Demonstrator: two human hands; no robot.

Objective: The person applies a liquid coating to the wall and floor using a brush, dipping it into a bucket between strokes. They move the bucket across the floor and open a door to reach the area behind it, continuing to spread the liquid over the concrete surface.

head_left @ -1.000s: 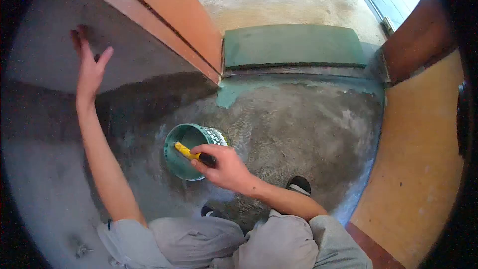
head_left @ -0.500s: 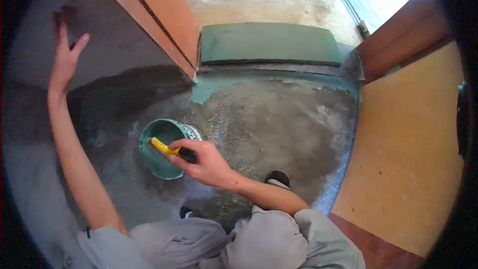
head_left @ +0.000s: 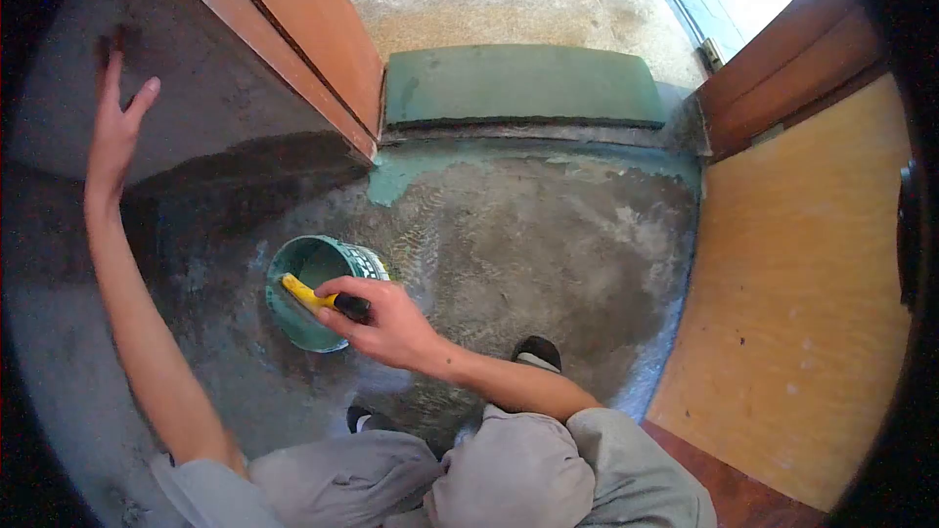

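My right hand (head_left: 386,323) grips a hand tool with a yellow and black handle (head_left: 305,293). Its far end points into the mouth of a round bucket (head_left: 277,308), and I cannot make out its working end. Green material coats the inside of the bucket, which stands on the floor with patterned lettering on its outer side. At the upper left, my left hand (head_left: 119,132) is stretched out with thumb and fingers apart against the dark grey wall (head_left: 205,68). It holds nothing.
A green-coated threshold step (head_left: 523,88) crosses the doorway between brown door frames (head_left: 303,29). Green coating (head_left: 396,176) marks the floor edge. A wooden door panel (head_left: 782,284) stands at right. My shoes (head_left: 538,352) are on the stained floor (head_left: 528,244).
The view has shifted slightly, so most things sit a little further left. My right hand still holds the tool over the bucket, and my left hand stays at the wall.
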